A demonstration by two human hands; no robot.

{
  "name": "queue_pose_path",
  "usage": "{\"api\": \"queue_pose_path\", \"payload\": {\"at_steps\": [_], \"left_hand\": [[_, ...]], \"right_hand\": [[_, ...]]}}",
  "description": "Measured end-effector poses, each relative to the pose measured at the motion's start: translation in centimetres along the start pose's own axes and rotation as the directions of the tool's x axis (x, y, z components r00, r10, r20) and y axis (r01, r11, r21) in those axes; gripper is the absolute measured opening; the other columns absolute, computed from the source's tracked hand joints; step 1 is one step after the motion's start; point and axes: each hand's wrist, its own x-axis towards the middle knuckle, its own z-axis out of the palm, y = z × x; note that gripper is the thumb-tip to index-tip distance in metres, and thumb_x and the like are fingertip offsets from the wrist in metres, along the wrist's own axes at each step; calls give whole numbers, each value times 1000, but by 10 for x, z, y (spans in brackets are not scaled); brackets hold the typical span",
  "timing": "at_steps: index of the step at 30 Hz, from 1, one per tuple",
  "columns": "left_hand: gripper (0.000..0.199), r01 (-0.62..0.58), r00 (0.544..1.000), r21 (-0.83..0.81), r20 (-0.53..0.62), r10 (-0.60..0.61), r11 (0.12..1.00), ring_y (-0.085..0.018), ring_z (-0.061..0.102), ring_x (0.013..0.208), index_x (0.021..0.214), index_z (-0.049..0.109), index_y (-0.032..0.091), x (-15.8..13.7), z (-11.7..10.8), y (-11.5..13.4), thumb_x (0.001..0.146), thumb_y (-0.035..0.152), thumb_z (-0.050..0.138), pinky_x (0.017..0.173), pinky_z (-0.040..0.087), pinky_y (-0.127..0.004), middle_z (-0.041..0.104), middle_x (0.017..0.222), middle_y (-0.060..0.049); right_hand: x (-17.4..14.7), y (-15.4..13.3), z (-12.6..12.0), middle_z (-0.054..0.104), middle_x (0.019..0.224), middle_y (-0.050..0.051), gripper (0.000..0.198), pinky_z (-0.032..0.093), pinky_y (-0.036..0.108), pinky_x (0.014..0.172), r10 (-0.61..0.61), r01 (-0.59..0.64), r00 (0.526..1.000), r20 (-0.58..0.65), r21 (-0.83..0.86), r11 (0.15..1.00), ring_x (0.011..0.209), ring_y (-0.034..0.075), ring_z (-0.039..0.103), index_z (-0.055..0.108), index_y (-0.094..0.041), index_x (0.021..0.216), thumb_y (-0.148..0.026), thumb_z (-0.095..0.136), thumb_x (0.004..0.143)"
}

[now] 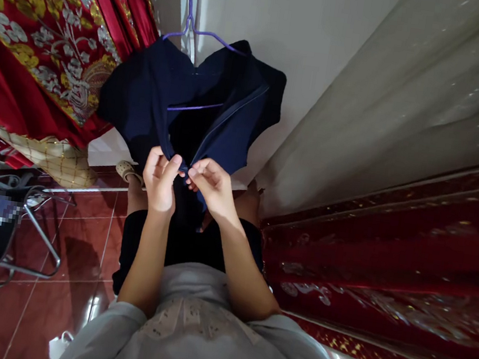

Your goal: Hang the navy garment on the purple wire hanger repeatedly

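Observation:
A dark navy garment (134,102) with short sleeves hangs on a purple wire hanger (190,24) against the wall. Its front is parted, and the hanger's lower bar shows through the gap. My left hand (161,177) pinches the left front edge low down, thumb on top. Close beside it, my right hand (209,184) grips the right front edge between thumb and fingers. The two edges meet between my fingertips. Whether a button or a zip is there, I cannot make out. Below my hands the garment's lower part hangs in shadow.
Red cloth with gold and silver embroidery (44,15) hangs at the left. A metal-framed chair (41,241) with items on it stands on the red tiled floor (76,263). To the right are a pale sheer curtain (355,118) and a red decorated panel (390,248).

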Motion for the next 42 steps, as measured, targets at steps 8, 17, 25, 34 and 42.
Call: {"api": "queue_pose_path", "payload": {"at_steps": [8,17,25,34,42], "left_hand": [[42,19,1000,-11,4,-19,1000,-8,52,60,91,67,19,-3,1,2,74,48,93,58,51,-18,48,66,5],[28,-50,966,256,258,-18,965,-16,71,86,103,73,19,6,-21,1,84,37,83,76,59,-25,72,95,-6],[17,-262,906,494,422,34,829,-19,72,98,106,67,18,1,-27,7,90,21,72,91,61,-32,72,103,-7],[25,-311,926,453,342,159,836,-16,66,91,115,55,21,-12,0,-23,93,15,64,74,55,-24,63,103,-6],[25,-174,950,409,311,43,896,-15,67,80,102,63,20,-13,-2,-17,86,24,80,68,52,-22,67,88,-3]], "right_hand": [[-10,-9,-2,59,65,-2,43,43,27,62,27,-25,999,24,-69,997,60,12,56,59,-19,87,-60,73,88],[-14,-15,-11,60,63,-1,31,42,28,61,-24,24,1000,1,-184,983,59,13,57,62,-19,83,-47,67,95],[-11,-9,-16,59,63,-2,37,42,28,60,-39,39,999,5,-235,971,59,13,56,63,-19,84,-54,65,96],[-11,-10,-28,54,68,-2,31,40,27,59,-87,97,995,49,-269,958,61,12,50,62,-20,90,-49,59,102],[-12,-11,-29,61,75,1,30,44,31,66,-217,145,968,-130,-416,897,67,16,54,64,-21,87,-48,60,101]]}}
